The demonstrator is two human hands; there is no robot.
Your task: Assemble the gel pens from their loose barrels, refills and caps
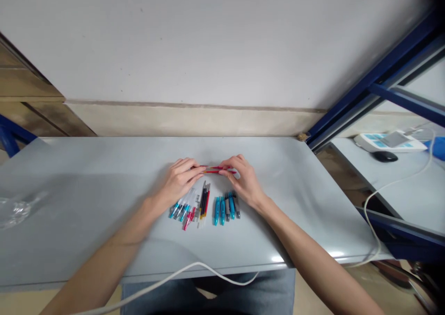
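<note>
Thin red pen refills (212, 171) lie crosswise between my two hands, above the grey table. My left hand (182, 178) is closed on their left ends. At the right ends, my right hand (241, 176) pinches them between thumb and fingers. Just below the hands rests a group of black and red pen refills (204, 201). Clear pen barrels (182, 206) with blue and grey ends lie to its left, beside a pink pen part (188, 218). Several blue and dark pen grips (222, 211) stand in a row under my right hand.
A crumpled clear plastic bag (17, 211) lies at the table's left end. A white cable (198, 265) crosses the front edge. On the right, beyond a blue metal frame (347, 102), are a black mouse (384, 156) and a white keypad device (389, 141).
</note>
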